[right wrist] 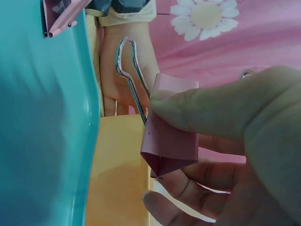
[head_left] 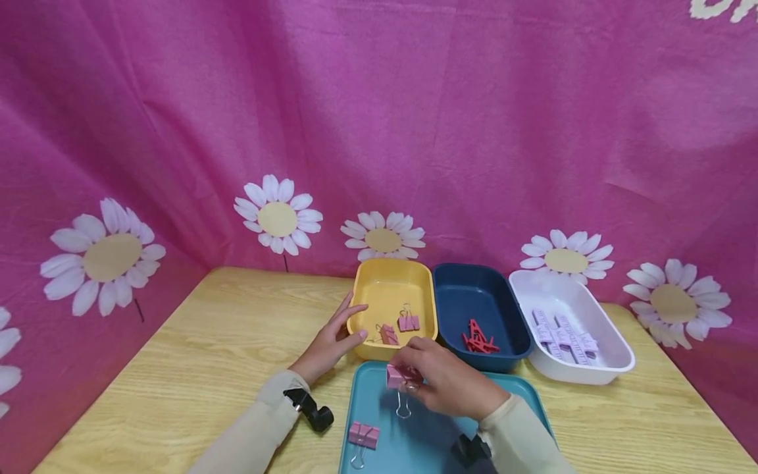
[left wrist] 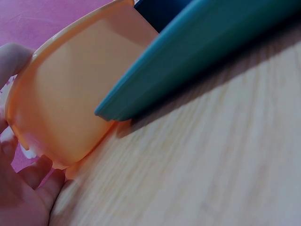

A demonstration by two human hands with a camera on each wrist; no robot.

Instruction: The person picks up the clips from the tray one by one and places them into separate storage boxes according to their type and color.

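My right hand [head_left: 441, 378] pinches a pink binder clip [right wrist: 171, 127] between thumb and fingers, above the teal tray [head_left: 423, 438]. The clip's wire handle sticks out, pointing down in the head view. My left hand [head_left: 331, 339] holds the near left side of the yellow bin [head_left: 393, 280], thumb over the rim; its lower fingers show at the outer wall in the left wrist view. Inside that bin lie two pink binder clips, one toward the right [head_left: 408, 322] and one near the front [head_left: 387, 334]. Another pink binder clip [head_left: 364, 435] rests on the tray's left part.
Right of the yellow bin stands a navy bin [head_left: 474, 283] with several red clothespin-like clips [head_left: 478, 339]. Beyond it, a white bin [head_left: 616, 355] holds several pale purple patterned pieces [head_left: 562, 339]. Behind the wooden table [head_left: 177, 395] hangs a pink flowered cloth [head_left: 414, 131].
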